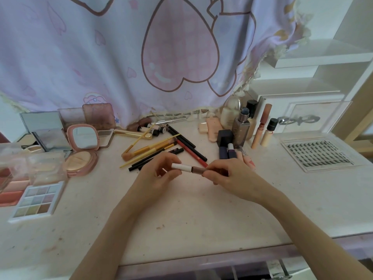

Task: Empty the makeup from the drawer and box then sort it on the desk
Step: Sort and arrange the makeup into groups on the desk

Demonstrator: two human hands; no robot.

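Above the desk (181,209), mid-front: a lip tube (189,168) is held level, white end pinched by left hand (159,176), brown end gripped by right hand (226,174). Brush and pencil pile (161,148) is seen just behind the tube.

The blush palette (10,190) is cut by the left edge (its clear lid blurred).
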